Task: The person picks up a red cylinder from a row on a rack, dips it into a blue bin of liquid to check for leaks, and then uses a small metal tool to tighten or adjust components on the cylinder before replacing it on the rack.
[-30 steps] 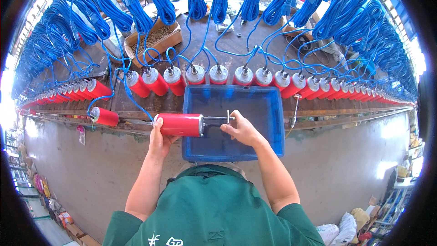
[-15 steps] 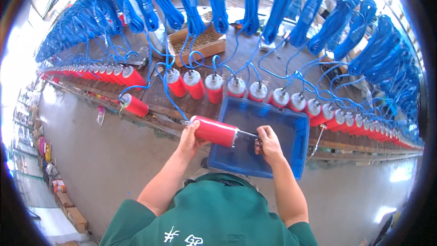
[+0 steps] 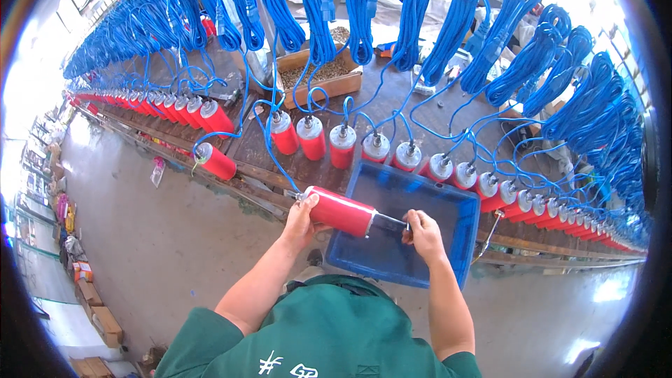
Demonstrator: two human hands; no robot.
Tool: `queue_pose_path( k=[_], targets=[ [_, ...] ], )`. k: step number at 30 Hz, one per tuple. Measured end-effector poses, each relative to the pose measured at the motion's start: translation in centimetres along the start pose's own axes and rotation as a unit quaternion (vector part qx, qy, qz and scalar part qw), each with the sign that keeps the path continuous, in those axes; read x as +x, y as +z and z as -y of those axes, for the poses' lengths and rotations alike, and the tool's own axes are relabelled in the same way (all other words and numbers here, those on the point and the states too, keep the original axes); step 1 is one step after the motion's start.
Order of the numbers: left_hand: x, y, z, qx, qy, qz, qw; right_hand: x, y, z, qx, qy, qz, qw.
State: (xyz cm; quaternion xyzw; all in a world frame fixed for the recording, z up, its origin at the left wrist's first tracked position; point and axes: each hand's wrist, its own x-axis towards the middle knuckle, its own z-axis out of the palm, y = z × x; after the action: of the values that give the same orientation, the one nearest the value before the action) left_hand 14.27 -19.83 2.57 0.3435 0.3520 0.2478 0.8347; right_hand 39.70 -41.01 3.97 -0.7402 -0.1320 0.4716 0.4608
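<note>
A red cylinder (image 3: 341, 211) with metal ends lies nearly level before me, a blue cable leaving its left end. My left hand (image 3: 299, 220) is closed round that left end, thumb on top. The fingers of my right hand (image 3: 425, 234) are closed on the outer end of a thin metal rod (image 3: 389, 221), its other end meeting the cylinder's right end face. What sort of tool the rod is, and how it meets the face, is too small to tell. Beneath both hands is a blue plastic crate (image 3: 350, 257).
Red cylinders (image 3: 312, 141) stand in a long row along the bench edge. Their blue cables run to coiled bundles (image 3: 360, 10) hanging above the dark bench (image 3: 245, 147). A wooden box (image 3: 336, 86) of small parts sits farther back. One red cylinder (image 3: 217, 162) lies apart at the left.
My view has shifted slightly, so bench and cables sit a little lower and to the right. Both hands keep their hold on the cylinder and rod; the right hand's fingers have turned slightly.
</note>
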Motion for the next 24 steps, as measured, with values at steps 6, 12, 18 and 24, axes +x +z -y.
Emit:
queue_pose_path(
  k=[6,12,18,24],
  targets=[
    [-0.4,0.2,-0.1,-0.008,0.005,-0.010,1.000,-1.9,-0.4,1.0,-0.253,-0.426,-0.028,0.868],
    [-0.4,0.1,0.2,-0.001,0.004,-0.008,1.000,-1.6,0.9,1.2,0.226,-0.002,0.072,0.971],
    [-0.9,0.3,0.3,-0.005,0.013,-0.019,1.000,-1.3,0.3,0.2,-0.016,-0.155,0.031,0.987],
    [-0.3,0.2,0.5,0.024,0.021,-0.022,0.999,0.8,0.1,-0.3,0.061,0.043,0.030,0.997]
  ],
)
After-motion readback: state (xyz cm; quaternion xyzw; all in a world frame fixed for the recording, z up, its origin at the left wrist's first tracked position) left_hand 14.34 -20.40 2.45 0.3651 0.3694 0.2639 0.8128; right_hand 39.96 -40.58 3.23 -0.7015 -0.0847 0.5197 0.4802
